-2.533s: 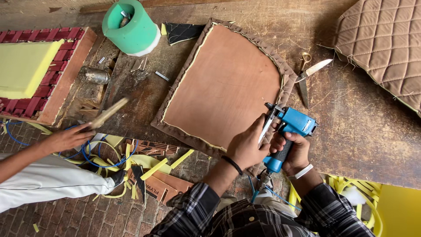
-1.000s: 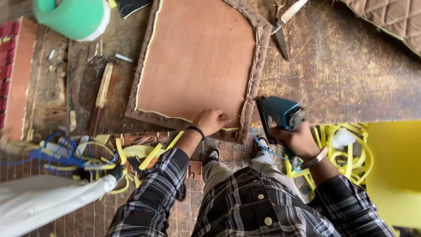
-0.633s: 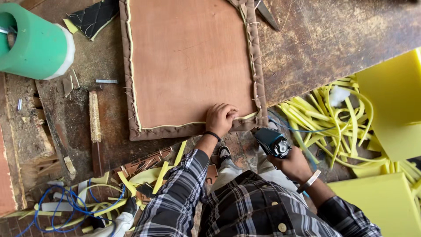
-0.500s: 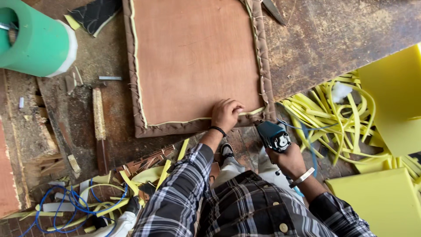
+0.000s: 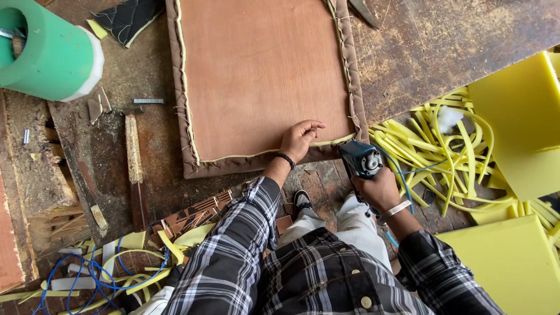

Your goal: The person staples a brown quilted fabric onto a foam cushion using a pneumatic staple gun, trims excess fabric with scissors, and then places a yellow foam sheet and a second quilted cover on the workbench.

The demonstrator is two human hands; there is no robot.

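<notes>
Left hand (image 5: 300, 137) rests palm-down on the near edge of the plywood seat panel (image 5: 262, 76), fingers loosely spread and pressing the brown fabric border (image 5: 256, 163) that is folded up over the board; it grips nothing. Right hand (image 5: 379, 186) is closed firmly around the handle of a blue pneumatic staple gun (image 5: 360, 160), whose nose sits just off the panel's near right corner, close to the fabric edge; whether it touches the fabric cannot be told. Panel lies flat on a worn wooden workbench (image 5: 443, 41), a thin yellow foam line showing between wood and fabric along its sides. Green cylinder (image 5: 46, 52) stands at the bench's far left. Hammer (image 5: 135, 169) lies left of the panel, a strip of staples (image 5: 148, 101) near its head. Yellow foam offcuts (image 5: 431, 151) and foam blocks (image 5: 519, 122) pile on the floor to the right; blue hose (image 5: 87, 280) tangles with more strips at lower left. Plaid sleeves on both arms.
</notes>
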